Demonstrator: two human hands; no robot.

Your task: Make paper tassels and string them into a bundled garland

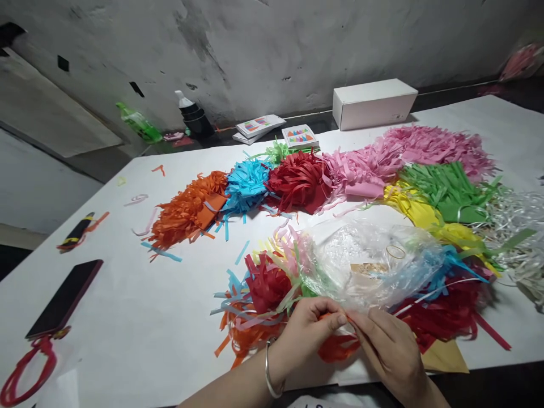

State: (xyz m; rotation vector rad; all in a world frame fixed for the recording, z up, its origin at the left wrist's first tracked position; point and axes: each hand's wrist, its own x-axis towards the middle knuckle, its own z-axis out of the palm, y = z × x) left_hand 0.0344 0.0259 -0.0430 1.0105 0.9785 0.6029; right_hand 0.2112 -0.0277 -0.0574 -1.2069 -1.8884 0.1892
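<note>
At the table's front edge, my left hand [309,328] is closed, thumb and forefinger pinching an orange tissue paper tassel [339,348]. Fingertips of my right hand [391,347] pinch the same tassel, meeting the left ones at its top. Its fringe hangs below both hands, partly covered by them. A thin white string [431,296] runs up to the right from behind my right hand. Just beyond lies a crumpled clear plastic bag [340,258] with a gold-coloured ring [395,251] on it. Red fringed paper [268,281] is left of my hands, more dark red paper [446,311] right.
Fringed bundles line the back: orange [185,209], blue [247,182], red [300,180], pink [437,148] and green [450,187]. A white box [374,105] stands by the wall. A phone [63,297] and thread snips [77,231] lie left; white shredded strips [521,226] are right.
</note>
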